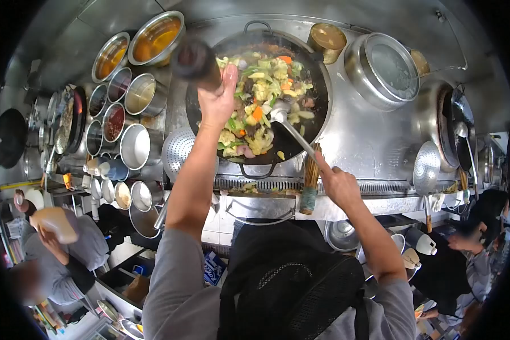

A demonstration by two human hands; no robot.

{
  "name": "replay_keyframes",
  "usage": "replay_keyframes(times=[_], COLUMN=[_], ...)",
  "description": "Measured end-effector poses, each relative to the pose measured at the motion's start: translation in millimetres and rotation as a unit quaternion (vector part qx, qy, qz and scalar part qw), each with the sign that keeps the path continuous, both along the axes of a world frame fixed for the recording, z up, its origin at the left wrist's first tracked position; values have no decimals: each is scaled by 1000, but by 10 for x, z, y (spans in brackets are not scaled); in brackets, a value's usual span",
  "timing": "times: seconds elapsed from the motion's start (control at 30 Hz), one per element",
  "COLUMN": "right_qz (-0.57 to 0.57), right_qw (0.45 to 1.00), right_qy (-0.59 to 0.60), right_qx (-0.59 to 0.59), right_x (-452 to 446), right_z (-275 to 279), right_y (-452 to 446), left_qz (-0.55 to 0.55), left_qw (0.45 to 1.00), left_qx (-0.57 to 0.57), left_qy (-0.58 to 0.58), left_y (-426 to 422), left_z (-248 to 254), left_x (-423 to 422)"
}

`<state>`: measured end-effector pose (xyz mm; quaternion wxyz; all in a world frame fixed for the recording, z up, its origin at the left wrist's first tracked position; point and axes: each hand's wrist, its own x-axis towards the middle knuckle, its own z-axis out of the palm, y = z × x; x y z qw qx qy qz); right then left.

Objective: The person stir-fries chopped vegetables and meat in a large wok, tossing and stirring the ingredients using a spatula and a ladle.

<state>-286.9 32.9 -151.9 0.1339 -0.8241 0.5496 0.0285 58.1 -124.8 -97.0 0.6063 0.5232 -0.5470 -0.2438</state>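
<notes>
My left hand (218, 99) is wrapped round a dark bottle (195, 62), held tilted above the left side of a large wok (317, 85). In the wok lie chopped vegetables (260, 85), with pale, green and orange pieces. My right hand (340, 184) is closed on the handle of a metal ladle (279, 110), whose bowl rests among the vegetables on the right side. A bamboo brush (309, 187) stands beside the wok's lower right edge, near my right hand. Whether anything pours from the bottle cannot be made out.
Metal bowls (112, 56) and several seasoning containers (114, 122) are at the left, with a perforated strainer (178, 152) beside the wok. At the right are a big pot (388, 71) and another strainer (426, 168). Other people are at both lower sides; one holds a jug (55, 225).
</notes>
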Motion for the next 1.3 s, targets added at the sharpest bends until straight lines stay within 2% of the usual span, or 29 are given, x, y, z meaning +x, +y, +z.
replay_keyframes(times=[0.03, 0.07, 0.2, 0.27, 0.3, 0.37, 0.43, 0.5, 0.53, 0.6, 0.7, 0.77, 0.87, 0.97, 1.07, 1.1, 1.17, 1.2, 1.23, 1.27, 1.3], right_qz=[-8, -15, 1, 21, 26, 29, 44, 55, 61, 55, 41, 43, 26, 5, 43, 46, -3, -2, 0, -71, -142], right_qw=[1000, 999, 999, 997, 996, 997, 997, 998, 998, 994, 987, 985, 983, 991, 976, 977, 956, 931, 932, 867, 779], right_qy=[-22, -43, -32, 40, 44, 46, 43, -7, -6, -96, -150, -163, -178, -132, -205, -202, -193, -234, -232, -300, -363], right_qx=[4, 9, 23, 68, 72, 53, 34, 2, -1, -22, -37, -35, -24, 9, 57, 56, 221, 280, 278, 392, 491], right_x=[92, 136, 38, -177, -263, -392, -495, -583, -609, -609, -483, -324, -55, 186, 302, 366, 509, 498, 513, 521, 515], right_z=[-58, -78, 263, 598, 752, 1008, 1099, 1136, 1120, 1002, 746, 634, 445, 272, 98, 215, 557, 516, 429, 322, 276], right_y=[-52, -107, -316, -345, -350, -358, -380, -422, -451, -550, -863, -1209, -1746, -2122, -2180, -2149, -2077, -2079, -2080, -2065, -2049], left_qz=[-11, 0, 40, 127, 172, 184, 244, 290, 311, 337, 400, 455, 461, 473, 485, 488, 463, 459, 461, 446, 425], left_qw=[999, 997, 997, 987, 975, 976, 957, 948, 941, 931, 910, 887, 885, 877, 869, 867, 869, 870, 869, 863, 854], left_qx=[-32, -32, -42, -57, -99, -118, -151, -124, -123, -129, -95, -62, -69, -78, -75, -75, -96, -115, -117, -111, -106], left_qy=[0, -71, -45, -81, -101, -6, -44, 49, 53, 56, 56, -52, 0, 18, 67, 70, 148, 135, 137, 209, 282], left_y=[41, 92, 347, 506, 542, 690, 861, 1135, 1236, 1354, 1407, 1352, 1164, 959, 749, 669, 476, 367, 250, 134, -35], left_z=[39, 82, 279, 429, 512, 663, 686, 727, 673, 550, 340, 69, -158, -310, -393, -446, -535, -645, -648, -643, -621], left_x=[-47, -83, -267, -243, -253, -263, -197, -240, -231, -232, -295, -275, -330, -278, -187, -149, -53, 53, 108, 150, 194])
